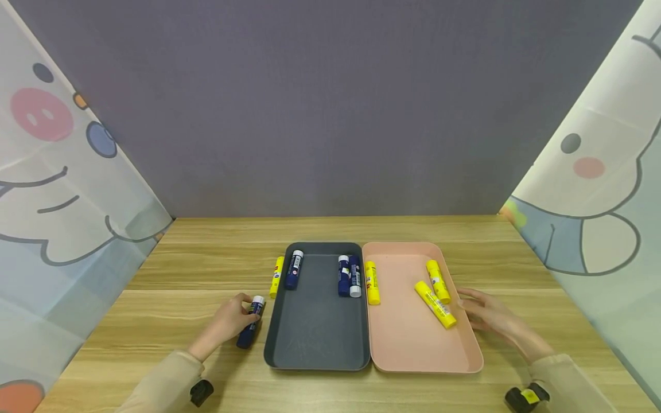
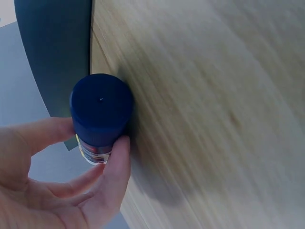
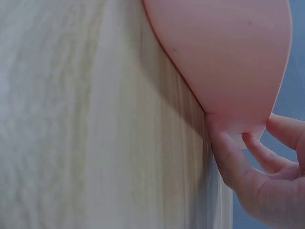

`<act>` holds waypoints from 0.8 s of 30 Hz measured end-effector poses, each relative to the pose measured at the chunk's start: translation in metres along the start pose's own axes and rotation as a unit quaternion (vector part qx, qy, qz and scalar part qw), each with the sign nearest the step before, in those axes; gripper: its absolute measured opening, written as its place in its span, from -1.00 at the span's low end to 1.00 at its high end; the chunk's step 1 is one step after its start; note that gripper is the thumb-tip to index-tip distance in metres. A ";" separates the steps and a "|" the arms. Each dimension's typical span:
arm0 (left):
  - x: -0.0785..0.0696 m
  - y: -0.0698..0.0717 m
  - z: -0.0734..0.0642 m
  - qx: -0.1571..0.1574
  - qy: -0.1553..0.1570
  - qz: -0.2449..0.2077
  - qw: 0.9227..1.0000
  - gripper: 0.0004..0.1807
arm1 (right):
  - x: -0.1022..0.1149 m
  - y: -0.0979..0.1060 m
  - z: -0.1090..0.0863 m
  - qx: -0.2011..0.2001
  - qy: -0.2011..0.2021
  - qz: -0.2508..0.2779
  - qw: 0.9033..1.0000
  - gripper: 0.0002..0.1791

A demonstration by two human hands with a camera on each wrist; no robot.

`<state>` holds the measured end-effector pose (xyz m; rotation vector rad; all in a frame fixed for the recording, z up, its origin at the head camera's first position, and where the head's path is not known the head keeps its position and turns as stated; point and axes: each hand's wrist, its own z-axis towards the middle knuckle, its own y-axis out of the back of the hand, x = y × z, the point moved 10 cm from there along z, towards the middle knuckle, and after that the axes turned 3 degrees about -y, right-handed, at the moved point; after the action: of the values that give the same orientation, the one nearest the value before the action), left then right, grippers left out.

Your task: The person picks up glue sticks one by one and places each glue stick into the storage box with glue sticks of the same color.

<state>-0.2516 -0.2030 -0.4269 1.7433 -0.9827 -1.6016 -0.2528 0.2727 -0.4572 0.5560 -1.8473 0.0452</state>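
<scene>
My left hand (image 1: 228,319) pinches a navy glue stick (image 1: 247,334) with a white end between thumb and fingers, left of the dark grey tray (image 1: 317,344). In the left wrist view the round navy base of that glue stick (image 2: 101,105) faces the camera, close over the wood. On the other side, my right hand (image 1: 488,314) touches the right wall of the pink tray (image 1: 413,350). Its fingers lie against the outside of the pink wall (image 3: 228,62), one fingertip right at the rim. Nothing else shows in that hand.
Several navy glue sticks (image 1: 294,269) lie in the grey tray. The pink tray holds a yellow glue stick (image 1: 372,283) at its left wall and two more yellow ones (image 1: 435,304) at right. Another yellow glue stick (image 1: 276,277) lies outside, along the grey tray's left wall.
</scene>
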 end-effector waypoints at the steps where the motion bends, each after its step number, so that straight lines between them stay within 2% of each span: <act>1: 0.000 -0.001 0.000 0.001 0.001 -0.001 1.000 -0.54 | 0.000 0.000 0.000 0.000 -0.001 0.001 1.000 -0.24; 10: 0.002 -0.004 0.000 0.018 0.019 -0.020 0.999 -0.55 | -0.001 -0.001 0.000 0.008 -0.006 0.011 1.000 -0.26; 24: 0.003 -0.004 0.000 0.026 0.029 -0.029 0.999 -0.54 | -0.002 0.000 0.001 0.006 -0.006 0.002 1.000 -0.27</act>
<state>-0.2507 -0.2029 -0.4320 1.8583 -0.9613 -1.5657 -0.2529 0.2734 -0.4598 0.5616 -1.8611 0.0553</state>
